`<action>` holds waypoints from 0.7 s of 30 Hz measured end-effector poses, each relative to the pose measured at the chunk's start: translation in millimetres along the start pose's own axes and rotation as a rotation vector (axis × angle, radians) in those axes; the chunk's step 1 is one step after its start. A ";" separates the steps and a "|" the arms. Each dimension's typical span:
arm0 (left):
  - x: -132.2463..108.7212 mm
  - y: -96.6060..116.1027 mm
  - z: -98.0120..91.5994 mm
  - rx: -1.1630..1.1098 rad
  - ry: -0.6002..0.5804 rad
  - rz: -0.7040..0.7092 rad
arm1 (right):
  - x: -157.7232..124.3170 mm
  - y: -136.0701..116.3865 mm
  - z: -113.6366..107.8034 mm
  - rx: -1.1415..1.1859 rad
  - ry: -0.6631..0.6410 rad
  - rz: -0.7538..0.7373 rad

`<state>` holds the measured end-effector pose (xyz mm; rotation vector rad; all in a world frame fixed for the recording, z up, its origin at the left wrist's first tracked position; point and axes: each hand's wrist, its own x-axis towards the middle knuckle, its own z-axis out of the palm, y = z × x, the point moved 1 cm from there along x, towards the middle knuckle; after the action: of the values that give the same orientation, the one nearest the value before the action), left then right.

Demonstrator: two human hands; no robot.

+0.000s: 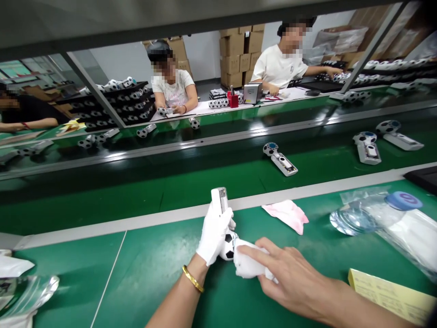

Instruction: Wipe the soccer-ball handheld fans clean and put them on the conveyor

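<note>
My left hand [214,232], in a white glove, is wrapped round a white handheld device with a soccer-ball-patterned head [228,246]. The device's white body sticks up past my fingers and shows an open compartment. My bare right hand [290,269] grips a folded white cloth [247,262] and presses it against the ball-shaped head. Part of the device is hidden by the glove and the cloth.
A pink-white cloth [288,215], a water bottle [375,212] and a yellow paper pad [389,294] lie to the right. Plastic bags [30,296] lie at left. Beyond the ledge, a green conveyor [205,168] carries several similar devices [280,159]. Co-workers [174,86] sit across.
</note>
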<state>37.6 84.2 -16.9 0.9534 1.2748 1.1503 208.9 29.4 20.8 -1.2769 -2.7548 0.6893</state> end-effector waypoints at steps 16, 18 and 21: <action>-6.8 2.2 3.0 0.056 -0.014 0.007 | 2.5 -3.3 -3.0 -0.277 0.063 -0.065; -6.8 2.9 2.6 0.063 -0.010 0.018 | 0.8 0.8 -6.1 -0.265 0.069 -0.065; -6.9 3.9 2.2 0.066 -0.009 0.033 | -2.7 5.1 -7.9 -0.249 0.062 -0.051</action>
<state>39.8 78.4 -11.5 1.0303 1.3010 1.1342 216.0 33.3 26.3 -1.2366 -2.8810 0.3042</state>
